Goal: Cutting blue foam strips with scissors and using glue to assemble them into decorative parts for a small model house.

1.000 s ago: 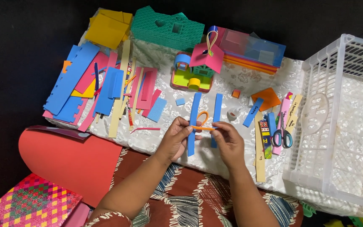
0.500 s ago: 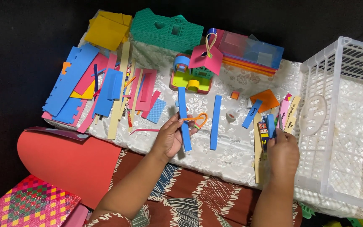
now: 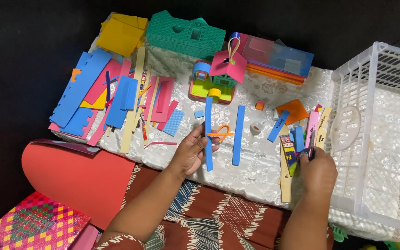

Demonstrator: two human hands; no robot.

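Observation:
My left hand [image 3: 191, 150] pinches a thin orange paper strip bent into a loop [image 3: 221, 133], held just above a long blue foam strip [image 3: 208, 132] on the white patterned cloth [image 3: 260, 162]. A second blue strip [image 3: 239, 134] lies beside it to the right. My right hand [image 3: 318, 171] is closed over the handles of a pair of scissors [image 3: 304, 153], which rest among coloured strips near the white crate. A small foam model house [image 3: 214, 78] with a pink roof stands behind the strips.
A white plastic crate [image 3: 379, 134] stands at the right. Blue, pink and yellow foam pieces [image 3: 112, 95] lie heaped at the left, a green foam house wall [image 3: 184, 33] and stacked sheets [image 3: 278, 58] at the back. A red sheet [image 3: 77, 178] lies at the lower left.
My right hand let go of the orange strip and moved right to the scissors by the crate. The left hand kept the orange loop and shifted slightly left over the blue strip.

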